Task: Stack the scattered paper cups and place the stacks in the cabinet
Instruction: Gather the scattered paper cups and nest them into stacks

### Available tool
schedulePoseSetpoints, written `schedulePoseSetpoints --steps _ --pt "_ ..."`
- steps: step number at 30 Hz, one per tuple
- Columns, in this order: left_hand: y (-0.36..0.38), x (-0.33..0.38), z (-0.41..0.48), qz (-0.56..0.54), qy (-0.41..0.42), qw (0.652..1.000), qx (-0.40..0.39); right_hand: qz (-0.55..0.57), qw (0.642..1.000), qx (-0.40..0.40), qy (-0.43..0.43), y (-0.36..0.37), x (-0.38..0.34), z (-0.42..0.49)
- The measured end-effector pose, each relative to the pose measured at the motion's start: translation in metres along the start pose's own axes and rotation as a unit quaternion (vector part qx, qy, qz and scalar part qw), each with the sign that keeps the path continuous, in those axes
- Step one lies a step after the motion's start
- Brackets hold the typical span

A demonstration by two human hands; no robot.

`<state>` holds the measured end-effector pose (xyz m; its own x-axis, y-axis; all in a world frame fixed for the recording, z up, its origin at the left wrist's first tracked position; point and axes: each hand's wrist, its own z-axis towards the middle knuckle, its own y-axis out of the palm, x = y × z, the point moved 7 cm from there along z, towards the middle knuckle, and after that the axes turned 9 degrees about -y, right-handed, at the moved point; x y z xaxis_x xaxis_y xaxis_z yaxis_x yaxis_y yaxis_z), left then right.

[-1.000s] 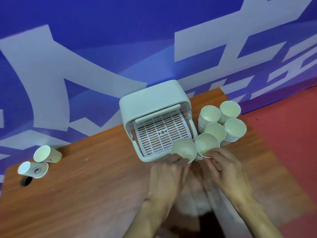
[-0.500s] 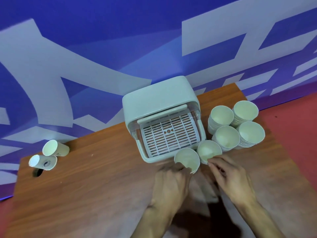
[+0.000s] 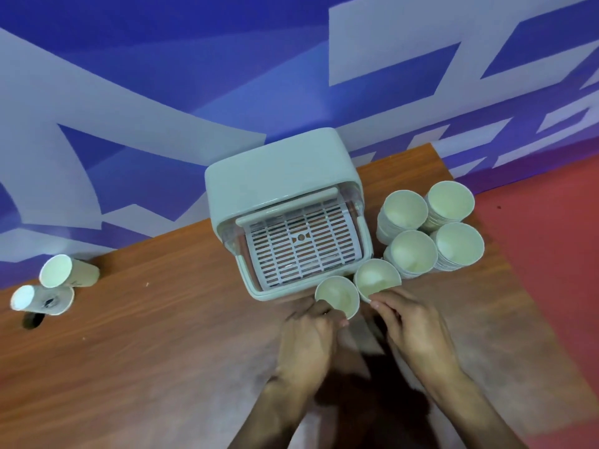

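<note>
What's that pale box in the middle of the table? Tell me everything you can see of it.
The cabinet is a pale grey-green box with rounded corners, plastic by its look. Its clear-looking front door, with a bar handle, is raised, showing a white slotted rack with nothing on it. It stands on the wooden table by the blue wall. Cup stacks stand close at its right; a left cup and right cup, both held, sit at its front edge, contact unclear.

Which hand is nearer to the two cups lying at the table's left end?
Left. The left hand grips a cup well to the right of the lying cups; the right hand, gripping another cup, is even farther right.
</note>
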<state>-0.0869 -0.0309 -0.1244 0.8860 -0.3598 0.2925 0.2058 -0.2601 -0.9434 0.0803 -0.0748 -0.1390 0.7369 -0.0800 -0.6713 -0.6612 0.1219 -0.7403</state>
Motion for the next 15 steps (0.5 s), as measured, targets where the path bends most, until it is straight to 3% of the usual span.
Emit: schedulePoseSetpoints --steps 4,8,11,15 --pt "-0.006 0.000 -0.004 0.010 -0.013 1.000 0.020 -0.014 0.999 -0.043 0.002 -0.004 -0.013 0.000" --pt "-0.026 -0.008 -0.012 -0.048 -0.016 0.997 0.061 -0.032 0.999 -0.020 -0.001 -0.020 -0.048 -0.003" --pt "-0.043 -0.036 -0.022 -0.066 -0.030 0.995 0.074 0.005 0.999 -0.021 -0.048 -0.005 -0.090 0.004" --pt "-0.064 -0.085 -0.041 -0.102 -0.066 0.987 0.104 0.021 0.990 -0.081 -0.111 0.042 -0.146 0.015"
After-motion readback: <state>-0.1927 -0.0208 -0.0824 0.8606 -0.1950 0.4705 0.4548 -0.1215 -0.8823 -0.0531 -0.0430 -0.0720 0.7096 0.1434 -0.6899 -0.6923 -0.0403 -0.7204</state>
